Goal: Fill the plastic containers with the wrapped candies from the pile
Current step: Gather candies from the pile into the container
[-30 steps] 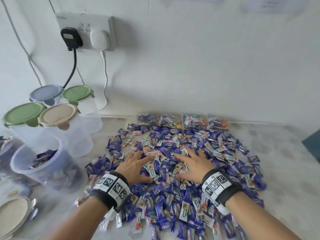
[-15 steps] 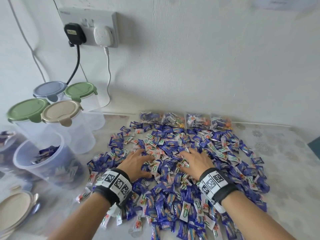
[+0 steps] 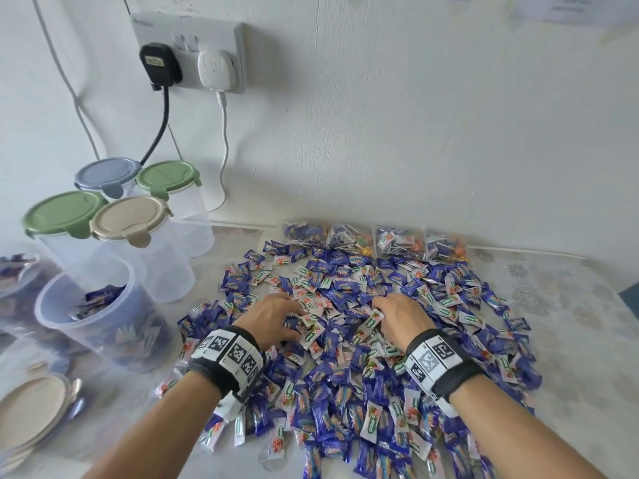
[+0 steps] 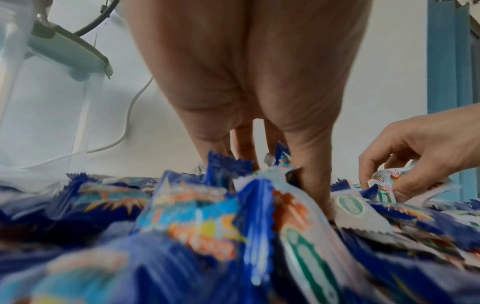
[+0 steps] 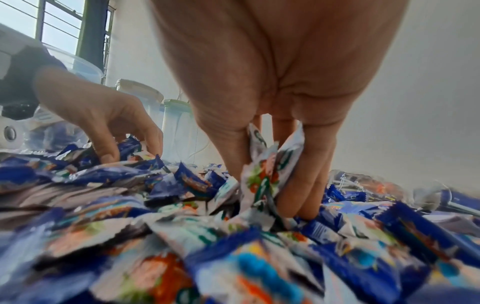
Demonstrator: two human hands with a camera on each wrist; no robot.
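A wide pile of blue and white wrapped candies (image 3: pixel 345 340) covers the table's middle. My left hand (image 3: pixel 273 316) is in the pile with fingers curled round several candies (image 4: pixel 262 185). My right hand (image 3: pixel 397 316) is a little to its right, fingers and thumb gripping white wrappers (image 5: pixel 267 164). An open clear container (image 3: pixel 93 305), partly filled with candies, stands left of the pile. Behind it stand lidded containers with a beige lid (image 3: pixel 129 217), two green lids (image 3: pixel 62 210) and a blue lid (image 3: pixel 105 172).
Clear bags of lollipops (image 3: pixel 373 242) line the wall behind the pile. Loose beige lids (image 3: pixel 27 409) lie at the front left. A wall socket with a black plug (image 3: pixel 159 65) and a white charger (image 3: pixel 214 69) hangs above, cables trailing down behind the containers.
Both hands, spread flat on the pile a second ago, have curled their fingers and gathered candies. The head view has shifted slightly.
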